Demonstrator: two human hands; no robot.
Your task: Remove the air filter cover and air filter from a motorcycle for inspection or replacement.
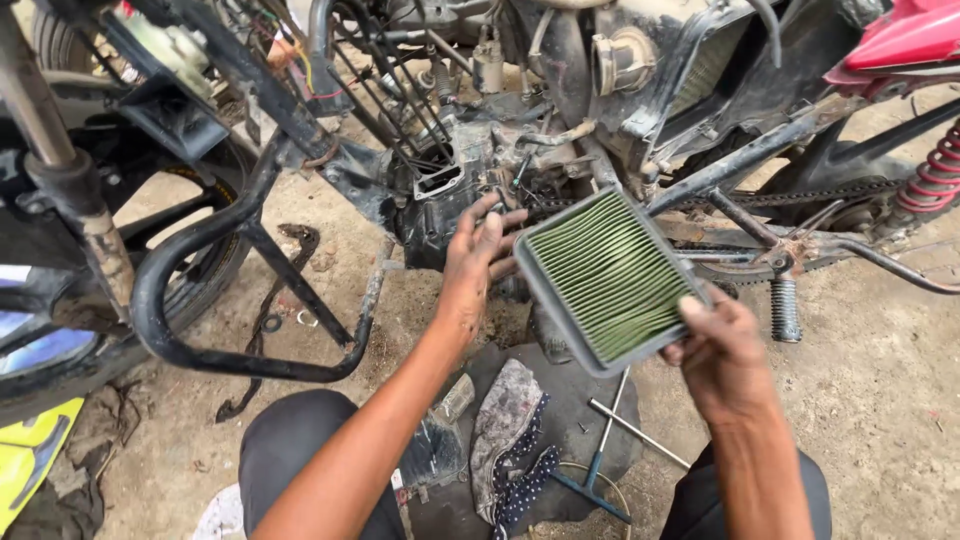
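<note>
I hold a rectangular air filter (608, 276) with a grey frame and dirty green pleats, tilted up in front of me. My right hand (722, 356) grips its lower right corner. My left hand (472, 272) is raised with fingers spread, its fingertips touching the filter's left edge. Behind the filter stands a stripped motorcycle, its engine block (448, 190) exposed.
A black crash guard bar (170, 300) curves at left beside the front wheel. On the dirt ground between my knees lie a dark mat (560, 400), a rag (505, 430) and a T-handle wrench (610, 440). A footpeg (785, 308), chain and red shock spring (935, 175) are at right.
</note>
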